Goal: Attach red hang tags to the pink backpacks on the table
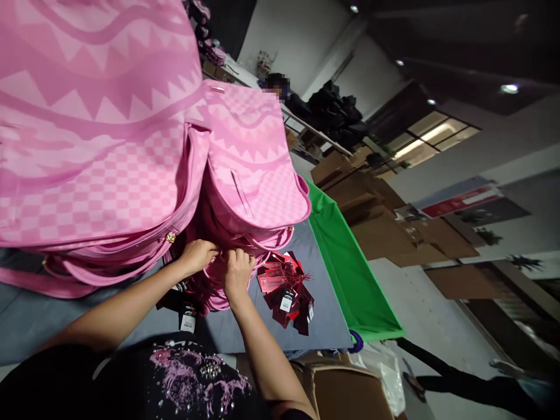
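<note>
At the left of the frame, a large pink backpack rests on the grey surface, its checkered front facing the wearer and a strap trailing toward the left edge. Right of it, at lower centre, a dark tag with a white label lies on the surface beneath the left forearm. Above this tag is the left hand, its fingers bent and drawn nearly together at the pink material; whether they pinch anything cannot be told. Just beside it, the right hand curls downward, fingers folded against pink material, their tips hidden and their hold uncertain. Behind and to the right of the hands, at centre, stands the second pink backpack, whose lower edge the hands work beside. Good practice here, in judgement, is to let one hand steady the material while the other makes small, close movements, and to keep the wrists low so that both sets of fingers remain visible. Farther right, a fanned pile of red tags lies within easy reach; the right forearm is best kept clear of its strings, which could snag. A green cloth bin borders the surface at right.
</note>
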`<state>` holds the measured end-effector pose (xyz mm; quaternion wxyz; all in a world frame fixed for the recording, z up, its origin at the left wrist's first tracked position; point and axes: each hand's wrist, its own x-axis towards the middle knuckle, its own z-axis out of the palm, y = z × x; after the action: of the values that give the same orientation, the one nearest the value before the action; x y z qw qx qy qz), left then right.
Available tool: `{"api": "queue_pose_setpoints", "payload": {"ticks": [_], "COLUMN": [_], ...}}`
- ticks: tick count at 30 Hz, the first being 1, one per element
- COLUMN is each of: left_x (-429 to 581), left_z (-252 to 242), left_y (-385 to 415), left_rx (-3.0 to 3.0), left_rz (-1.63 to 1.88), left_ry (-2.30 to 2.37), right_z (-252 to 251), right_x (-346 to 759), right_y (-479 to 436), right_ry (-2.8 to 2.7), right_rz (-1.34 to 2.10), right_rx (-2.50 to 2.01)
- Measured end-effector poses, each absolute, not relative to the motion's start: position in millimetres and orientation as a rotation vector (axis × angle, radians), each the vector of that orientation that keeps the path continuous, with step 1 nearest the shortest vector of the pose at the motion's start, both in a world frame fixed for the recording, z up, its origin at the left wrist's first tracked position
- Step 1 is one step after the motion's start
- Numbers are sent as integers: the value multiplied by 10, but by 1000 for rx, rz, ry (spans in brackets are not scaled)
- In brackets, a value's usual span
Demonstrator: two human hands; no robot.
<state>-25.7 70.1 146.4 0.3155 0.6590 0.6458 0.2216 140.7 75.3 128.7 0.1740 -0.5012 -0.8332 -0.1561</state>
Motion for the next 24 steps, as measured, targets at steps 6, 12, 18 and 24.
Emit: {"api": "queue_pose_setpoints", "payload": {"ticks": [6, 12, 18, 24], "left_x": [-521, -705, -513, -341], "left_z": [1442, 1167, 883, 805], "left_y": [522, 304, 215, 249], "left_rx": [1676, 1312, 1072, 1477], "left_rz": [627, 890, 1311, 1542], "left_ry": [1485, 1013, 1391, 1371], "right_z": [1350, 1330, 1258, 1194], "right_x": [1500, 1422, 1342, 1380], "right_y": [715, 809, 936, 1021], "right_ry": [-2341, -2106, -2099, -2077], "right_rz": [-188, 155, 143, 152], "right_rx": [-1437, -1346, -997, -808]}}
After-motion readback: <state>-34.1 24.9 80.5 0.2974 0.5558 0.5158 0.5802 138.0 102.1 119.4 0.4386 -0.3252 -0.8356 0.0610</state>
